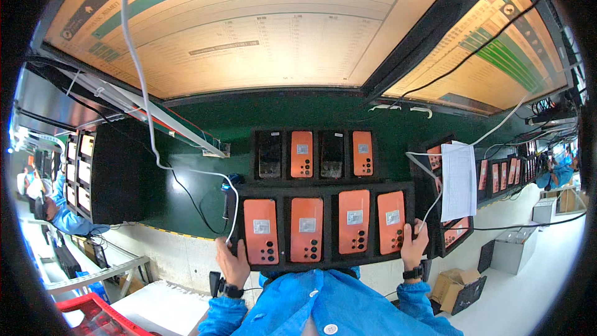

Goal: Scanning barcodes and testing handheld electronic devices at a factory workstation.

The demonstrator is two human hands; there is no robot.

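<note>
A black foam tray lies at the near edge of the bench, partly over it, just in front of my body. Several orange phones sit in its slots, backs up, each with a pale label. My left hand grips the tray's left end, near the front corner. At the right end my right hand closes around the edge, thumb and fingers beside the last phone. Directly behind stands a second black tray, holding two orange phones and two dark ones.
Large monitors line the back of the green bench. White cables hang across the left and right. A blue handheld device is beside the tray. On the right, a paper sheet covers part of another phone tray. Black stacked trays stand left.
</note>
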